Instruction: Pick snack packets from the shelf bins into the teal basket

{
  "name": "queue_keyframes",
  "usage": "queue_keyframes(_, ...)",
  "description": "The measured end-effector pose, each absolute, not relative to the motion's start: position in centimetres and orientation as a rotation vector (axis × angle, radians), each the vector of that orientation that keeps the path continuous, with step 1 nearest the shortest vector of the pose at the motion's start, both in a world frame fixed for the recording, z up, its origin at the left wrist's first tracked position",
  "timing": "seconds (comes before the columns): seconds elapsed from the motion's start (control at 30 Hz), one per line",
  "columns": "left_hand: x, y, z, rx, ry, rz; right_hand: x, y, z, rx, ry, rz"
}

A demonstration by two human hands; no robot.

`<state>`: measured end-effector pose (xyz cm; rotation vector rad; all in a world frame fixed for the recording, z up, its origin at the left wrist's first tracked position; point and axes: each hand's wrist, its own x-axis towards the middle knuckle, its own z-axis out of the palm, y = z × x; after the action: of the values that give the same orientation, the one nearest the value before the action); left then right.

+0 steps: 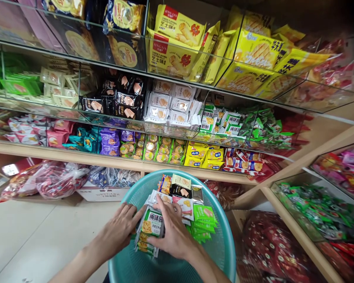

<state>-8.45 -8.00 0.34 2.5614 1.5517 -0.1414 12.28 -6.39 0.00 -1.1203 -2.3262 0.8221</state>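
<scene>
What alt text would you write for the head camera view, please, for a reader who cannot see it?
A person's left hand and right hand grip a stack of snack packets inside a teal basket that holds other packets, including some bright green packets. Behind stand glass-fronted shelves packed with wrapped snacks in many colours.

The yellow bags (171,55) up top are showing "JING LIN". The green-and-white packet (152,225) is showing "闽味园".
</scene>
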Motion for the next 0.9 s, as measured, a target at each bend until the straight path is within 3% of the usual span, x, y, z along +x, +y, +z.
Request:
queue_keyframes(0.47,-7.7,-7.8,-0.5,2.653,1.625,-0.487,12.1,-6.6,-0.2,-1.097,-2.337,0.793)
queue_keyframes(0.67,-7.7,-7.4,-2.1,2.829,1.637,-0.389,12.1,-6.7,0.0,-1.123,-2.389,0.725)
queue_keyframes(0.9,-7.0,-7.2,-0.9,2.948,1.716,-0.464,12.0,-6.8,0.1,-1.136,-2.405,0.715)
